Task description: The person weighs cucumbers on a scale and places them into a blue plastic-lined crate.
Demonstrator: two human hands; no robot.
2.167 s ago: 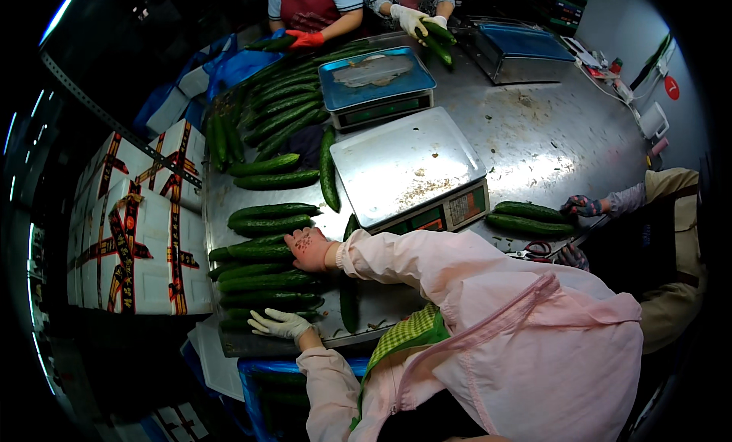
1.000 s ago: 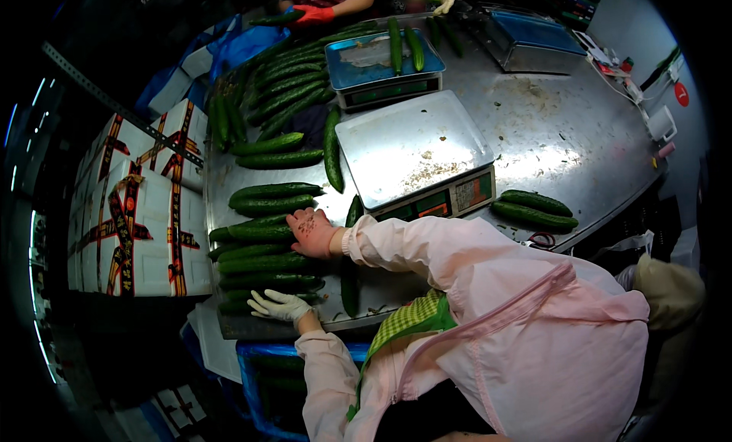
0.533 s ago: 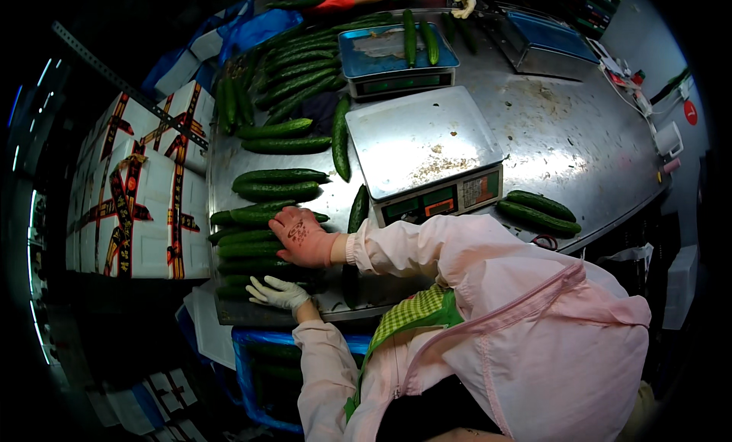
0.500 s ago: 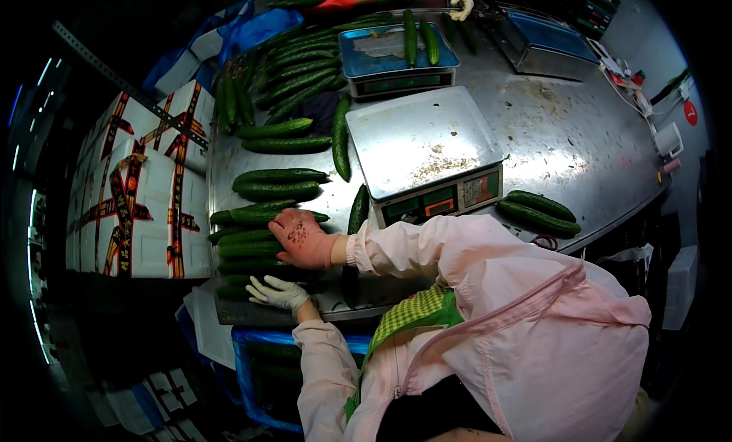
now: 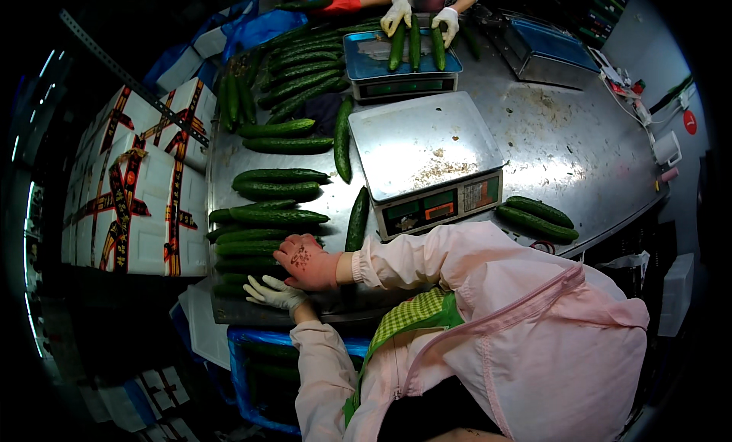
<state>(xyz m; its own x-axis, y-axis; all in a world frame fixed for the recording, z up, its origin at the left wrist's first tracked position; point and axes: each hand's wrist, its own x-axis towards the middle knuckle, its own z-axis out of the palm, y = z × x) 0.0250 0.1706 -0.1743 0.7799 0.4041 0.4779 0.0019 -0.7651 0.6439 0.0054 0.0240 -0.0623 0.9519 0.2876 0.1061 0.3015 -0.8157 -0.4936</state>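
My left hand [image 5: 276,293], in a white glove, rests with spread fingers on the near end of a row of green cucumbers [image 5: 248,248] at the table's left edge. Right beside it, my right hand [image 5: 309,264] wears a salmon-pink glove. Its fingers lie slightly bent and apart over the same row, touching the cucumbers without a clear grip; the fingertips are partly hidden. Just beyond the hands is a pair of cucumbers [image 5: 278,183]. A single cucumber [image 5: 357,219] lies to the right, beside the scale.
A bare-topped scale [image 5: 427,148] stands mid-table. Behind it, another person's white-gloved hands [image 5: 396,14] hold cucumbers on a blue-topped scale [image 5: 370,57]. Two cucumbers [image 5: 537,221] lie at right. Taped white boxes [image 5: 152,190] stand left; a blue-lined crate [image 5: 242,373] sits below the table edge.
My right hand has moved slightly nearer to me along the row, close to my left hand. The other person's hands have come onto the far scale, where a third cucumber now lies.
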